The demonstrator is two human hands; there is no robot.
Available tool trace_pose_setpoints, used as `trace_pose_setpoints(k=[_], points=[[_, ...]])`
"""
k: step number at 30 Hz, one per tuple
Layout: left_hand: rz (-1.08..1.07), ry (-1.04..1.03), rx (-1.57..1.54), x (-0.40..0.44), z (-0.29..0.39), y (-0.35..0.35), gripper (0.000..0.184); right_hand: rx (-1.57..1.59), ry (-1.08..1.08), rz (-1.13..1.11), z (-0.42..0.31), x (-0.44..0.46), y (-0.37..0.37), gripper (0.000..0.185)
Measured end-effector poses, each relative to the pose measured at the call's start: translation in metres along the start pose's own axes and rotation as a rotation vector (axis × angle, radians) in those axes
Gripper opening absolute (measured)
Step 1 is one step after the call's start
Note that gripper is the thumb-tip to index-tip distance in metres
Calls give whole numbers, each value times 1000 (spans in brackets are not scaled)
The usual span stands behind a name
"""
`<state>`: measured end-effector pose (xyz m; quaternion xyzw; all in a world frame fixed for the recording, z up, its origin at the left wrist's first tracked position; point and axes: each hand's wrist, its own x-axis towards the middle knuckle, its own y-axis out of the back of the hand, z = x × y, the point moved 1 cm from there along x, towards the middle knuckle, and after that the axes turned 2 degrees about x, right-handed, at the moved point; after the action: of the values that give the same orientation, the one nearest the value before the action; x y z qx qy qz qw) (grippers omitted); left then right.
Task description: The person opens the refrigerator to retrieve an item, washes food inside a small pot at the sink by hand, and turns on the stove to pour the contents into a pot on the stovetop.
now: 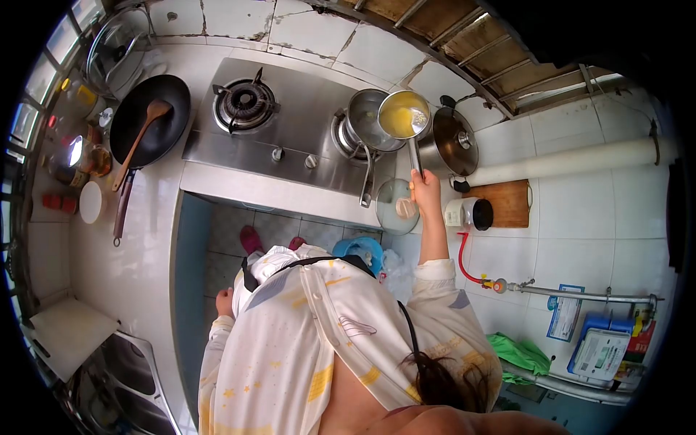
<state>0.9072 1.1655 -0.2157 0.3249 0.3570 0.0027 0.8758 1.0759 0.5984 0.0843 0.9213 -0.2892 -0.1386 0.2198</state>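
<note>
My right hand point(426, 190) is wrapped round the handle of a small metal pan point(404, 114) with yellow liquid in it. The pan is held up over the right side of the stove, overlapping a metal saucepan point(368, 125) on the right burner. A large lidded pot point(453, 145) stands just right of it. Below my right hand, a glass lid point(396, 210) lies on the counter edge. My left hand point(225, 303) hangs low by my side, its fingers loosely curled and nothing visible in them.
A black wok point(163, 109) with a wooden spatula point(141, 141) sits left of the stove point(297, 109). Bottles point(87, 156) line the left wall, near a sink point(138, 384). A wooden board point(507, 204) and a jar point(464, 213) are at right; a blue bin point(362, 246) stands below.
</note>
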Motion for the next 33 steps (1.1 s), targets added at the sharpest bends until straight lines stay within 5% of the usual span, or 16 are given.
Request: trace_pose_setpoints(k=[16, 19, 21, 27, 30, 33], points=[[6, -17, -13, 2, -5, -3, 37, -381, 271, 119, 23, 11, 11, 26], [10, -18, 9, 1, -3, -4, 37, -368, 21, 107, 19, 6, 12, 27], [6, -20, 28, 1, -3, -4, 37, -395, 232, 123, 33, 17, 13, 26], [-12, -35, 7, 4, -1, -4, 37, -435, 284, 134, 33, 18, 9, 27], [15, -16, 26, 3, 1, -6, 37, -460, 9, 67, 8, 7, 6, 26], [4, 5, 24, 3, -2, -8, 38, -434, 32, 24, 4, 12, -2, 26]])
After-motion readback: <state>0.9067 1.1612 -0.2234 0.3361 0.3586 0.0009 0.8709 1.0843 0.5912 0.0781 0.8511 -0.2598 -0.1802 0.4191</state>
